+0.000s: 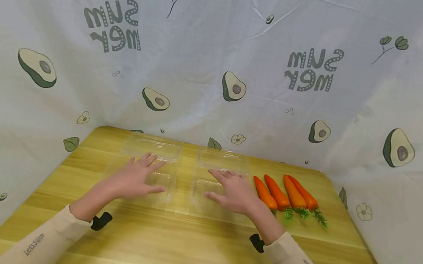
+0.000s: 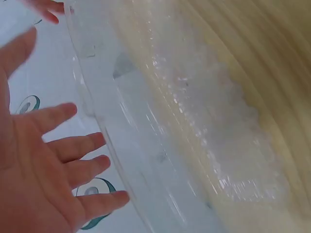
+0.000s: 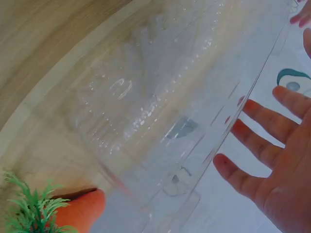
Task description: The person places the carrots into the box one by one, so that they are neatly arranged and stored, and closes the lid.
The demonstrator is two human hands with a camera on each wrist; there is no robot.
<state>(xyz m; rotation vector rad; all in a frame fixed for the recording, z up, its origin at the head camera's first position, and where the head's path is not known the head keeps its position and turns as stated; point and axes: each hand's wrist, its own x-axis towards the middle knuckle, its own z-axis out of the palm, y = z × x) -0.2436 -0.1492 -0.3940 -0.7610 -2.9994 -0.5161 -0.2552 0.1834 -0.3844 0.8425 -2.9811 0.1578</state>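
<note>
Two clear plastic clamshell boxes stand side by side on the wooden table, lids raised at the back. Over the left box (image 1: 154, 142) my left hand (image 1: 136, 178) hovers with fingers spread. In the left wrist view its fingertips are close to the edge of the clear lid (image 2: 146, 121). My right hand (image 1: 233, 192) is spread over the right box (image 1: 224, 158). The right wrist view has its straight fingers (image 3: 265, 119) right at the lid's edge. Neither hand holds anything. Several orange carrots (image 1: 277, 193) with green tops lie just right of the right box.
The wooden table (image 1: 165, 249) has a rounded far edge. A white cloth (image 1: 205, 52) printed with avocados and lettering hangs behind it and along both sides. Black straps (image 1: 257, 242) show at both wrists.
</note>
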